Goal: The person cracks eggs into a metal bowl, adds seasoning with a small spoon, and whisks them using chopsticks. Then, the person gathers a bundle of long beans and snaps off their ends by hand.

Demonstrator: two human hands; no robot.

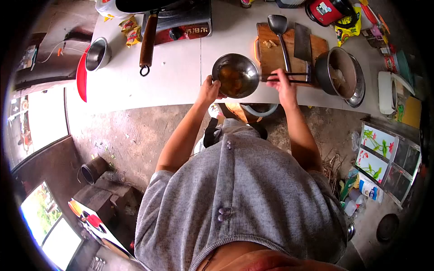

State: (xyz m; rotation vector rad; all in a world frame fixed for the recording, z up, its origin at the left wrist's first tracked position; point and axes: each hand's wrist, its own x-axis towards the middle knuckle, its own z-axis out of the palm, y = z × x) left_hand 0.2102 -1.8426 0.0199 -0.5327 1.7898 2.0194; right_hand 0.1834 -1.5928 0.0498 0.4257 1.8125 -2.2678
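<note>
Head view: spatula [277,24] and cleaver [302,43] lie by chopsticks [298,73].

Upper body: a heather-grey, short-sleeved top of finely ribbed knit fabric [271,194], with a rounded neckline finished by a ribbed band [226,240]. A vertical front placket in matching grey [224,180] carries small, round, dark purplish buttons [221,214], visible as one pair near the neckline and smaller ones further down. The sleeves are loose and end above the elbows; forearms, left hand [209,91] and right hand [285,88] are bare. A thin dark cord [208,262] shows at the neck. Black material [211,134] is visible beyond the hem; its garment type cannot be determined.
</note>
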